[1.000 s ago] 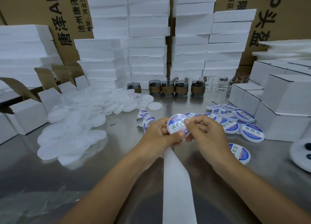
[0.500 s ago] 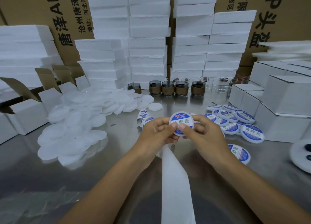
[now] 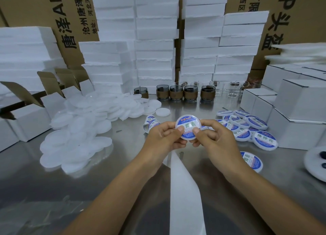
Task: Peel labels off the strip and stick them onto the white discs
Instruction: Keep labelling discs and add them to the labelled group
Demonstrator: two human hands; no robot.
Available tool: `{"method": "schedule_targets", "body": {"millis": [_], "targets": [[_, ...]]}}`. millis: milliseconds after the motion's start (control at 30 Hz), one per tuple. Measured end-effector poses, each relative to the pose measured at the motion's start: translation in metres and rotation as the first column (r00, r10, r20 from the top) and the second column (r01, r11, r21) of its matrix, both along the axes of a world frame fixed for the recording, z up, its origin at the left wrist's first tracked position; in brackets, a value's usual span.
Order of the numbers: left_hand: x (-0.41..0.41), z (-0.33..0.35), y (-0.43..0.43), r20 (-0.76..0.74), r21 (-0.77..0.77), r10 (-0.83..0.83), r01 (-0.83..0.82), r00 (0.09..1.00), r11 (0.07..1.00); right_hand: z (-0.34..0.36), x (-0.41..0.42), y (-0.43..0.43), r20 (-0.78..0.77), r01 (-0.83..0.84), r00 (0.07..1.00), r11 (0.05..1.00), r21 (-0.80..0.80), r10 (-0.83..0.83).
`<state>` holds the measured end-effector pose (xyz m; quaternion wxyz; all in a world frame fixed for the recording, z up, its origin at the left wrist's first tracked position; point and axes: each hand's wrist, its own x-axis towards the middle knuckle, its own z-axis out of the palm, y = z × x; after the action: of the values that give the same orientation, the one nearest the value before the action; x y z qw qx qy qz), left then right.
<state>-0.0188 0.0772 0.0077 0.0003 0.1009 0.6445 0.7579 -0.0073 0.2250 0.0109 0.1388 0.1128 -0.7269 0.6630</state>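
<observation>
I have both hands gripping one white disc, held up above the surface just in front of the label roll. The left hand pinches its left edge and the right hand its right, with both thumbs pressed on the lower half of the blue label. A second ago the disc was tilted, with the right fingers curled over its top; now it faces me squarely. The bare strip still trails from under the hands toward me. The plain discs on the left and the labelled discs on the right have not moved.
</observation>
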Motion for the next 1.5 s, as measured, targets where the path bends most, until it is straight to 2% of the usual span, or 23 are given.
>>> {"method": "schedule_targets", "body": {"millis": [267,400,533,600,867,1000,1133,1300,1367,1433,1500], "targets": [[-0.002,0.001,0.0,0.021,-0.027,0.02,-0.019,1.0,0.999,0.0,-0.002,0.002,-0.003,0.041,0.999,0.999,0.024,-0.041],[-0.002,0.003,-0.003,0.021,0.057,0.051,-0.052,0.998,0.997,0.004,-0.009,0.014,0.025,0.137,0.99,0.99,-0.026,-0.137],[-0.005,0.004,-0.012,0.011,0.099,0.151,-0.152,0.988,0.983,0.008,-0.022,0.041,0.128,0.387,0.919,0.917,-0.094,-0.374],[-0.006,0.003,-0.014,0.016,0.103,0.18,-0.18,0.984,0.978,0.008,-0.025,0.056,0.192,0.462,0.879,0.88,-0.113,-0.437],[-0.008,0.002,-0.021,0.047,0.13,0.224,-0.229,0.973,0.965,-0.001,-0.032,0.078,0.302,0.519,0.832,0.845,-0.13,-0.465],[-0.006,0.002,-0.027,0.059,0.138,0.25,-0.256,0.966,0.957,-0.001,-0.033,0.079,0.33,0.581,0.777,0.812,-0.053,-0.535],[-0.003,0.004,-0.028,0.061,0.161,0.257,-0.264,0.964,0.951,0.001,-0.026,0.073,0.193,0.589,0.765,0.788,0.178,-0.615],[0.0,0.004,-0.032,0.046,0.135,0.281,-0.285,0.959,0.949,0.0,-0.017,0.061,-0.029,0.537,0.825,0.766,0.354,-0.565],[-0.001,0.004,-0.038,0.031,0.055,0.328,-0.329,0.944,0.943,-0.002,-0.014,0.056,-0.145,0.543,0.833,0.736,0.404,-0.534],[-0.002,0.004,-0.053,-0.038,-0.097,0.416,-0.418,0.909,0.903,-0.002,-0.013,0.051,-0.216,0.542,0.839,0.729,0.418,-0.499],[-0.002,0.002,-0.074,-0.191,-0.312,0.495,-0.531,0.847,0.788,-0.003,-0.012,0.048,-0.254,0.527,0.85,0.732,0.432,-0.462]]}}
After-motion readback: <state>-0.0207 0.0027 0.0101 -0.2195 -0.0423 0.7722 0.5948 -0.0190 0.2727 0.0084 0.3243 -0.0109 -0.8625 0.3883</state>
